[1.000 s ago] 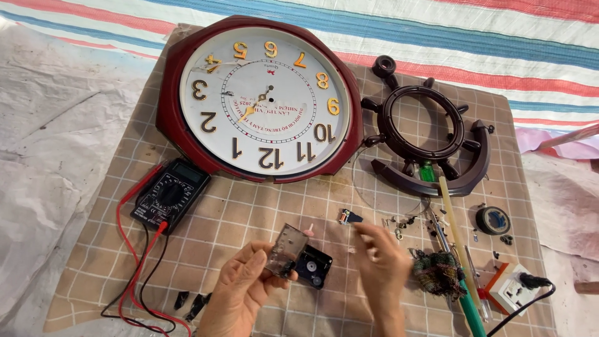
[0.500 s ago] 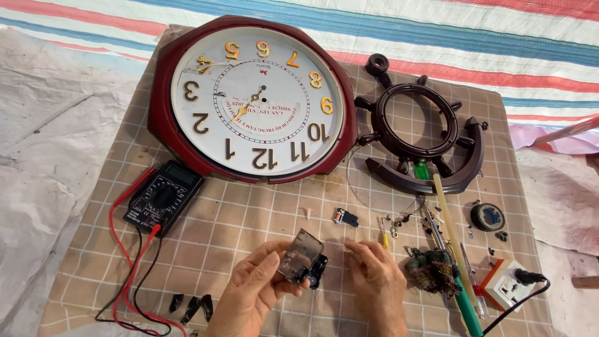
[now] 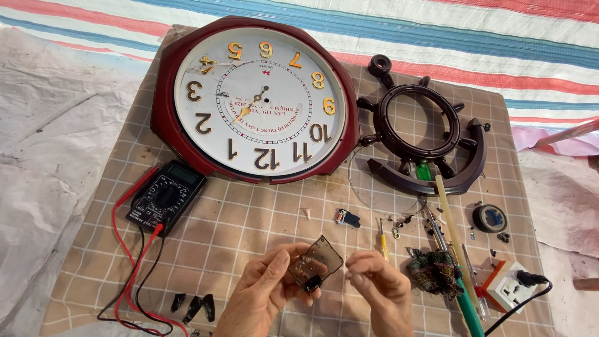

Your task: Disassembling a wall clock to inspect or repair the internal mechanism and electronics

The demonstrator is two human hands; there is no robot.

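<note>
left hand [image 3: 265, 293] fingers pinch clear cover [image 3: 315, 265] | right hand [image 3: 380, 287] just beside

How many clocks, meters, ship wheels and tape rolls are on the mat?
Wall clock: 1
Black meter: 1
Ship wheel frame: 1
Tape roll: 1
Total: 4
The left hand holds a small clear cover; it is not counted.

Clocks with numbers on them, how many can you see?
1. The big red wall clock lies at the top of the checked mat. The wheel-shaped frame beside it has no face.
</note>
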